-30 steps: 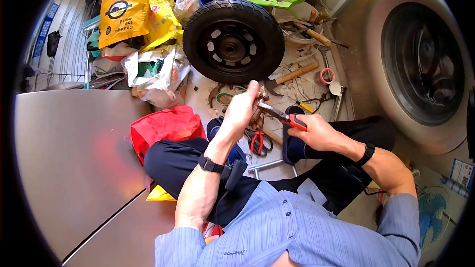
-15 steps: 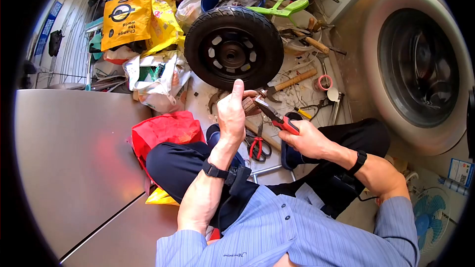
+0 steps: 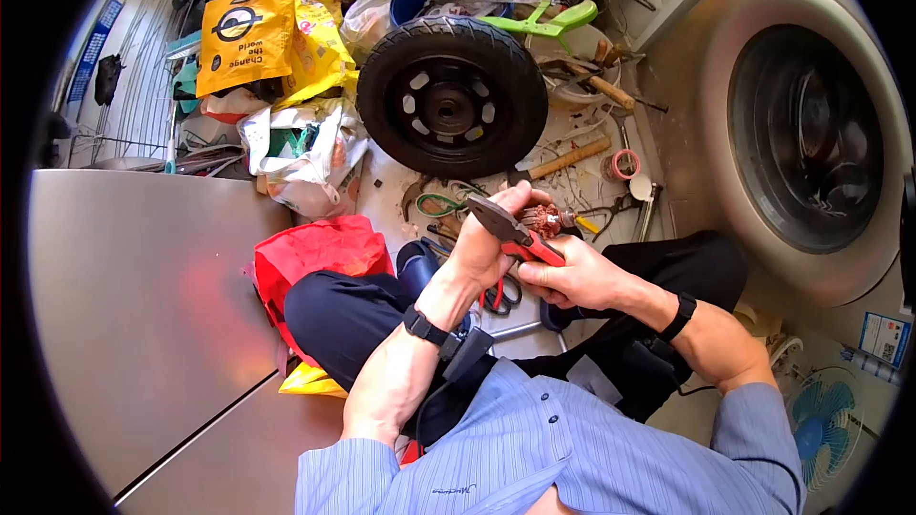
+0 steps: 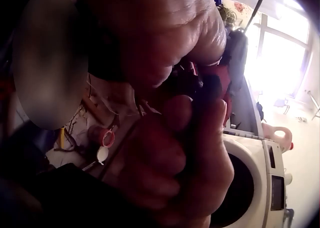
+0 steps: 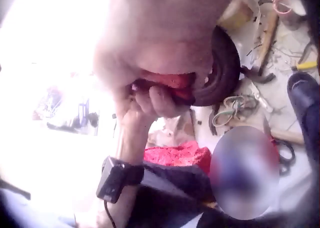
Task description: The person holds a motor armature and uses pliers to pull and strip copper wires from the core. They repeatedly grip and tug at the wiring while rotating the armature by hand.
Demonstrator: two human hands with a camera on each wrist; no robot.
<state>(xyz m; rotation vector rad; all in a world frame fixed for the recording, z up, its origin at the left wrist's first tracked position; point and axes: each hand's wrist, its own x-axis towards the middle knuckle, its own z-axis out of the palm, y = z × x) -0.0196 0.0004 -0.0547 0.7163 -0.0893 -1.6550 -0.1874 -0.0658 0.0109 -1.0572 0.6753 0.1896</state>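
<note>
Right hand [image 3: 577,277], curled round the pliers [image 3: 498,217], whose head slants leftward over the left hand [image 3: 477,246]; the latter's fingers grip the copper-wound part [image 3: 546,220], shaft end rightward, beside the handles.

The head view looks forward and down over the hands [image 3: 480,246]. From very close, the left wrist view faces the washing machine [image 4: 259,164], the right wrist view the wheel [image 5: 227,70]; the head view shares both.
</note>
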